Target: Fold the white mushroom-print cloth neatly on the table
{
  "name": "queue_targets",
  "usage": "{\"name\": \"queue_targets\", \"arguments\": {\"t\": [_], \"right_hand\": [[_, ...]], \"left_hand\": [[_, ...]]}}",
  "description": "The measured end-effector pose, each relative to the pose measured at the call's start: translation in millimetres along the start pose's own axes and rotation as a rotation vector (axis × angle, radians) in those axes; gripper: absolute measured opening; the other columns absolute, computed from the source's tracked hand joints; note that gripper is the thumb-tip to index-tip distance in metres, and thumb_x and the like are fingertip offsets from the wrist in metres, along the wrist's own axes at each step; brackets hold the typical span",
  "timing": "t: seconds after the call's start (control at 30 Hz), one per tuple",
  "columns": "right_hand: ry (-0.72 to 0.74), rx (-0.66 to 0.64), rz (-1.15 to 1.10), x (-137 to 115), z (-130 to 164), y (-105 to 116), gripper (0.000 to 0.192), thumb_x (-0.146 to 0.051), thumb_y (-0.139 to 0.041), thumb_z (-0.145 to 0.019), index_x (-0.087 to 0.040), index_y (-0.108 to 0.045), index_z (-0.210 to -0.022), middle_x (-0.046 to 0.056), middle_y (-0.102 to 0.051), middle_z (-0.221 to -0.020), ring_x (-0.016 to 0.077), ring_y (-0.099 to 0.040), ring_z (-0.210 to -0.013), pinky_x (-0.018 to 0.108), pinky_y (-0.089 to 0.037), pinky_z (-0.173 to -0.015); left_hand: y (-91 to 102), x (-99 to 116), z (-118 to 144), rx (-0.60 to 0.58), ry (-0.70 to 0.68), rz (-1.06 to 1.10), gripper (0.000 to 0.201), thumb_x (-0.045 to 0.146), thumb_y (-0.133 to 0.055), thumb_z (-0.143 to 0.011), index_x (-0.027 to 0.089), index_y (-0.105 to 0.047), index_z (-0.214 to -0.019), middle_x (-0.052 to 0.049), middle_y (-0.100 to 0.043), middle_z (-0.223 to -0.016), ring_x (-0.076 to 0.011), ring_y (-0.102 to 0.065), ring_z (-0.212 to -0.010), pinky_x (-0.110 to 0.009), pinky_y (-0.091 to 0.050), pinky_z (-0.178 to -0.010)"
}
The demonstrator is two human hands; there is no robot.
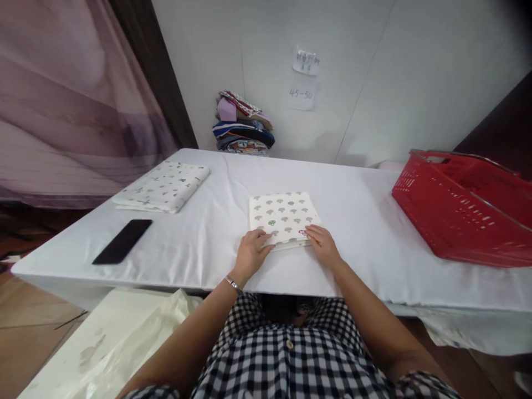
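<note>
A folded white cloth with a small mushroom print [283, 213] lies flat in the middle of the white-covered table [208, 238]. My left hand [249, 253] rests on its near left corner, fingers curled onto the edge. My right hand [322, 245] presses on its near right corner. Both hands touch the cloth's near edge; neither lifts it off the table.
A second folded printed cloth [164, 186] lies at the far left. A black phone [122, 241] sits near the left front edge. A red plastic basket [465, 202] stands on the right. A pile of folded fabrics [241, 124] sits against the back wall, under paper notes [305, 62].
</note>
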State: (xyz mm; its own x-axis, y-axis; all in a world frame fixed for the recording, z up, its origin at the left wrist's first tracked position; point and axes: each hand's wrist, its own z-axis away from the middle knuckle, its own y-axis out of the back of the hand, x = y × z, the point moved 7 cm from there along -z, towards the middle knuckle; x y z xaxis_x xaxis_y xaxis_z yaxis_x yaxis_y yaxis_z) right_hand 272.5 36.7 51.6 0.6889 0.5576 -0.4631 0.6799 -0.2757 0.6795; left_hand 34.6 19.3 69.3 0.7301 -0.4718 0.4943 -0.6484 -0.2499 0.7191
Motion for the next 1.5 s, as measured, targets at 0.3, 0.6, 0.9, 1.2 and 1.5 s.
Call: {"name": "queue_targets", "arguments": {"t": [0.3,0.6,0.9,1.2,1.5], "right_hand": [[0.052,-0.075,0.016,25.6,2.7,15.0,0.029,-0.025,-0.045,-0.090,-0.025,-0.067,-0.109,0.005,-0.065,-0.115,0.0228,-0.053,-0.115,0.046,-0.044,-0.099],[0.107,-0.066,0.196,23.2,-2.6,24.7,0.030,-0.021,-0.040,-0.091,-0.023,-0.067,-0.107,0.007,-0.068,-0.107,0.0222,-0.059,-0.106,0.042,-0.046,-0.091],[0.109,-0.162,0.187,21.2,7.5,23.1,0.029,-0.033,-0.043,-0.093,-0.023,-0.066,-0.108,0.006,-0.065,-0.114,0.0218,-0.057,-0.109,0.042,-0.045,-0.094],[0.117,-0.088,0.248,20.5,7.1,22.8,0.027,-0.023,-0.041,-0.093,-0.021,-0.067,-0.102,0.008,-0.067,-0.108,0.0206,-0.060,-0.101,0.039,-0.042,-0.085],[0.128,-0.141,0.171,8.0,2.9,12.0,0.024,-0.028,-0.046,-0.092,-0.026,-0.067,-0.103,0.005,-0.066,-0.112,0.0203,-0.057,-0.106,0.041,-0.041,-0.092]], "left_hand": [[-5.0,9.2,-3.4,-0.088,-0.145,-0.134,0.017,0.029,-0.058,-0.085,0.025,-0.069,-0.098,-0.005,-0.064,-0.099,-0.0206,-0.055,-0.094,-0.036,-0.043,-0.079],[-6.2,12.1,-6.3,-0.092,-0.120,-0.139,0.020,0.028,-0.052,-0.088,0.026,-0.070,-0.094,-0.004,-0.066,-0.095,-0.0215,-0.056,-0.091,-0.036,-0.042,-0.078],[-9.7,10.2,-4.5,-0.131,-0.114,-0.134,0.023,0.035,-0.054,-0.086,0.027,-0.068,-0.102,-0.006,-0.065,-0.101,-0.0233,-0.056,-0.097,-0.038,-0.043,-0.083],[-11.8,9.3,-3.5,-0.127,-0.082,-0.188,0.025,0.032,-0.046,-0.090,0.027,-0.070,-0.098,-0.005,-0.067,-0.097,-0.0213,-0.056,-0.093,-0.037,-0.042,-0.082],[-14.3,6.6,-2.7,-0.139,-0.062,-0.136,0.025,0.032,-0.047,-0.089,0.026,-0.070,-0.097,-0.006,-0.067,-0.098,-0.0222,-0.055,-0.094,-0.039,-0.042,-0.083]]}}
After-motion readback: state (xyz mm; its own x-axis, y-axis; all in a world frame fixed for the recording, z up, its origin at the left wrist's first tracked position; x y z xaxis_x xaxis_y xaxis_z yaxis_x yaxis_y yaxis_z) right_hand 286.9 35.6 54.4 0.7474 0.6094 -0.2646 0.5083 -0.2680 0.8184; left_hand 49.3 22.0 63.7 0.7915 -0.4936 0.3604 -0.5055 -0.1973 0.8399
